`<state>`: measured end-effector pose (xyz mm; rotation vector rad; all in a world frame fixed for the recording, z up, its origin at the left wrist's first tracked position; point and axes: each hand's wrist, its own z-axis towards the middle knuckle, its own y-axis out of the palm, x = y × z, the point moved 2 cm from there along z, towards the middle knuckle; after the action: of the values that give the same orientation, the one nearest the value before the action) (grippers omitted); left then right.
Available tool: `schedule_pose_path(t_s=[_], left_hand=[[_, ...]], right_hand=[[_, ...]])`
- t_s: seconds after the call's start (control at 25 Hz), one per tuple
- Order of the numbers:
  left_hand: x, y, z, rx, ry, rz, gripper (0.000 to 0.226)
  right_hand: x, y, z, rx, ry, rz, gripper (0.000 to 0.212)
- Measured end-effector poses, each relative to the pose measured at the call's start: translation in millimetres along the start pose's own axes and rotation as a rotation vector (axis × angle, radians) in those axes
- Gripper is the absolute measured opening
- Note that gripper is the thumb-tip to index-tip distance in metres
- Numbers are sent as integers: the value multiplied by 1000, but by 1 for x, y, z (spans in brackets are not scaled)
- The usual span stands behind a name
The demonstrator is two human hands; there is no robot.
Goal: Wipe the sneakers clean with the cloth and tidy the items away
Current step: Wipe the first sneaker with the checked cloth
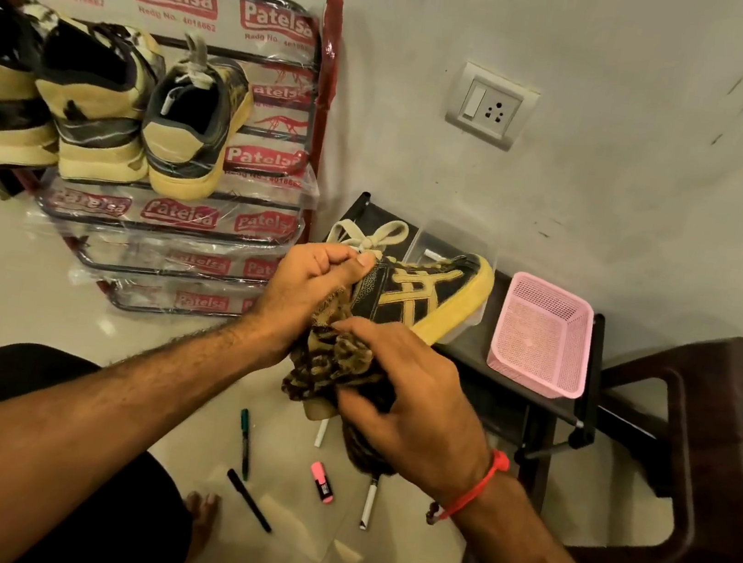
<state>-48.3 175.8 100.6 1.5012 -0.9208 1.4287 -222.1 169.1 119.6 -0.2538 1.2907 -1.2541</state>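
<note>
A black sneaker [425, 296] with yellow stripes and a yellow sole is held up in mid-air, sole to the right, laces at the top. My left hand [310, 291] grips it at the collar, thumb by the laces. My right hand [410, 393] presses a brown patterned cloth [338, 363] against the shoe's heel end, fingers curled round the cloth. Three more sneakers [98, 96] stand heel-out on the top shelf of the red shoe rack [322, 95] at the left.
A pink mesh basket [544, 336] sits on a low black stand [511, 398] by the wall. Several pens and a pink highlighter [323, 481] lie on the floor between my feet. A dark brown chair [699, 427] stands at the right.
</note>
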Motion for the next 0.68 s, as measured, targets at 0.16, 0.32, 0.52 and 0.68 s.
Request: schedule_pose_path(t_s=[0.16, 0.32, 0.52, 0.68], left_hand=[[1, 3, 1, -19, -18, 33, 36], [8, 7, -5, -86, -118, -72, 28], [31, 14, -16, -385, -129, -164, 25], [42, 17, -27, -522, -67, -117, 42]], right_hand=[[40, -32, 17, 254, 172, -59, 48], [31, -31, 9, 568, 327, 274, 43], [44, -26, 12, 813, 397, 768, 42], [55, -31, 14, 842, 459, 940, 46]])
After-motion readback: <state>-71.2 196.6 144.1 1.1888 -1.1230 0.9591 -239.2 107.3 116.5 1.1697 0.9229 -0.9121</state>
